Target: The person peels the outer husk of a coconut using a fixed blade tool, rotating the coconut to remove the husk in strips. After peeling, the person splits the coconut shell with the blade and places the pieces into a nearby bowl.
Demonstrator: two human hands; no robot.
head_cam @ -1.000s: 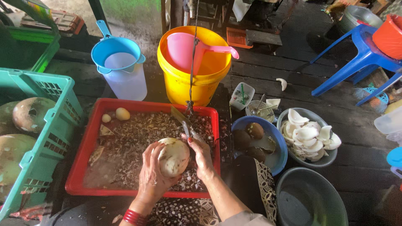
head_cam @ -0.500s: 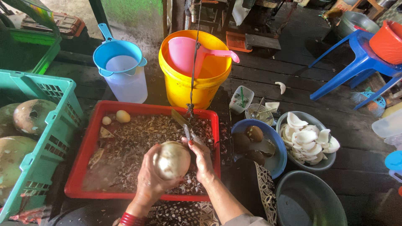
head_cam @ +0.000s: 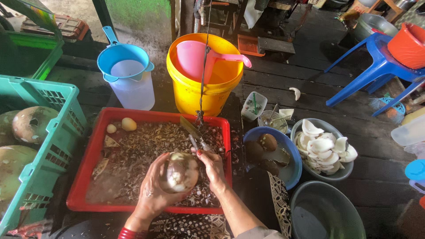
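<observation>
My left hand [head_cam: 152, 190] cups a peeled coconut [head_cam: 179, 171] over the red tray [head_cam: 84, 177], which is full of brown shavings. My right hand [head_cam: 211, 170] grips a knife [head_cam: 191, 130] against it. To the right, a blue bowl [head_cam: 292, 170] holds dark pieces in water; the grey bowl [head_cam: 341, 172] beyond holds white coconut pieces. Far off, a yellow bucket [head_cam: 195, 95] holds a pink scoop [head_cam: 195, 59].

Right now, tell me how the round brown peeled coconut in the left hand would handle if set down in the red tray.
The round brown peeled coconut would probably roll; nothing flat shows. It fills the left hand, so likely heavy. Its patchy pared surface may be slippery.
</observation>
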